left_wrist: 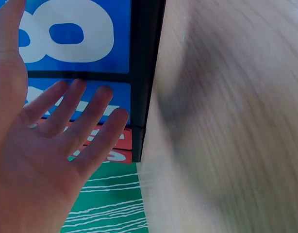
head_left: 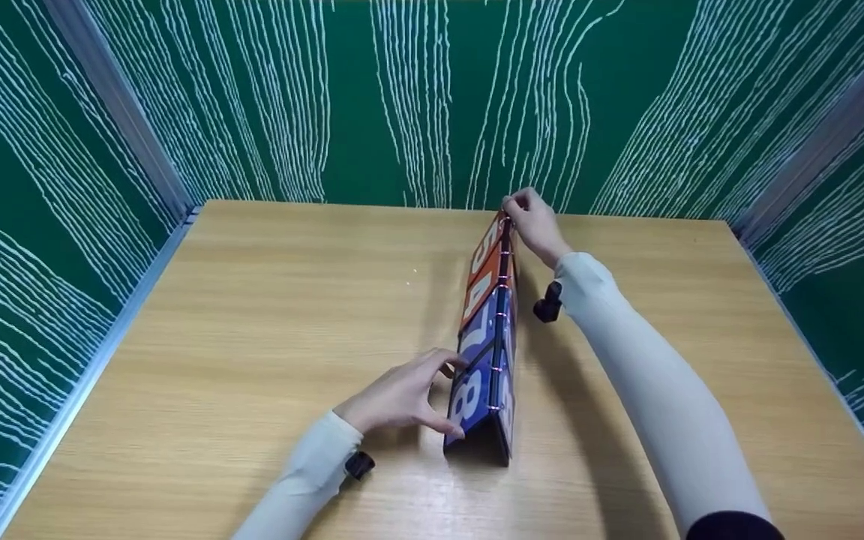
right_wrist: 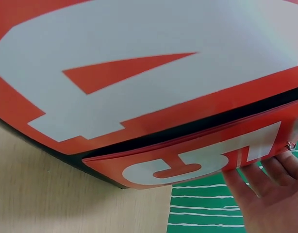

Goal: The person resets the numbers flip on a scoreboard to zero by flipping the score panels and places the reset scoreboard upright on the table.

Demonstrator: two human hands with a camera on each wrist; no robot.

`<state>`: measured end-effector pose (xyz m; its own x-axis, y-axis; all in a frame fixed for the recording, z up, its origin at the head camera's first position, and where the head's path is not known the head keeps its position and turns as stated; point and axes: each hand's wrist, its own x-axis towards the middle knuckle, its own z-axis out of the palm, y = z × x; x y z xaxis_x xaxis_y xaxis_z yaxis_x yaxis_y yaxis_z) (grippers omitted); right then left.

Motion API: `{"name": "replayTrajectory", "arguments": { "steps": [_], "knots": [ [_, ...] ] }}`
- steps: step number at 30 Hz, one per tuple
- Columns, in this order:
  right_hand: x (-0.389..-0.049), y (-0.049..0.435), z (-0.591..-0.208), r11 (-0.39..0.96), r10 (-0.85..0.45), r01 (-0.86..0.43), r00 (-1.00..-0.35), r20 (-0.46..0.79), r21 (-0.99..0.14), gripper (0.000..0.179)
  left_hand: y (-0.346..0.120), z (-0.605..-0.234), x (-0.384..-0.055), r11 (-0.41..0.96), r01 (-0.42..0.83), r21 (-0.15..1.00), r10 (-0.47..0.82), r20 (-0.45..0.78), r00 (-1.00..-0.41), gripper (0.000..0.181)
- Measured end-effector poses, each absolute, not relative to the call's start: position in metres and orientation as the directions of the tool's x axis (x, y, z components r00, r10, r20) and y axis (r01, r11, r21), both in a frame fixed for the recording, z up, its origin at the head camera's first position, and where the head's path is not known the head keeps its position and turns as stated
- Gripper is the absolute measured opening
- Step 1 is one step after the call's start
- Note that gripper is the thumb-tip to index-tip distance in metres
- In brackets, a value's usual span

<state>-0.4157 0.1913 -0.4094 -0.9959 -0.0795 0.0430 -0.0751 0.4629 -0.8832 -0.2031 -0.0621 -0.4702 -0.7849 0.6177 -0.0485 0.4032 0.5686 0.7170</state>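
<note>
Head view: a flip scoreboard [head_left: 486, 337] is stood like a tent on the wooden counter [head_left: 312, 300], a little right of the middle, with its long way set from front to back. Its two sides are leaned together and joined along the top by small shiny rings [head_left: 502, 314]. Blue cards [head_left: 468, 397] are hung at the near end and red cards [head_left: 486, 274] at the far end, and big white numbers are printed on them. The far top corner is pinched by the right grip [head_left: 538, 229]. The left grip [head_left: 402, 394] is spread wide beside the blue cards; whether a card is touched cannot be told. From the left wrist, a white 8 [left_wrist: 103, 34] is seen past the fingers. From the right wrist, a white 4 [right_wrist: 202, 85] is shown up close. Both arms are covered by pale sleeves [head_left: 649, 375]. At the back, the green wall [head_left: 357, 97] is marked with wavy white lines.
</note>
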Motion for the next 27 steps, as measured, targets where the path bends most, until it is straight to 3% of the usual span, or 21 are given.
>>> {"name": "replayTrajectory", "arguments": {
  "steps": [20, 27],
  "knots": [
    [-0.416, 0.1882, -0.4055, 0.484, -0.086, -0.106, -0.994, 0.073, -0.869, 0.031, -0.0557, -0.4704, -0.2011, 0.562, 0.435, 0.703, 0.652, -0.053, -0.757, 0.088],
    [-0.4168, 0.1885, -0.4057, 0.485, -0.082, -0.092, -0.995, 0.06, -0.869, 0.033, -0.0581, -0.469, -0.2008, 0.568, 0.455, 0.686, 0.655, -0.041, -0.755, 0.076]
  ]
}}
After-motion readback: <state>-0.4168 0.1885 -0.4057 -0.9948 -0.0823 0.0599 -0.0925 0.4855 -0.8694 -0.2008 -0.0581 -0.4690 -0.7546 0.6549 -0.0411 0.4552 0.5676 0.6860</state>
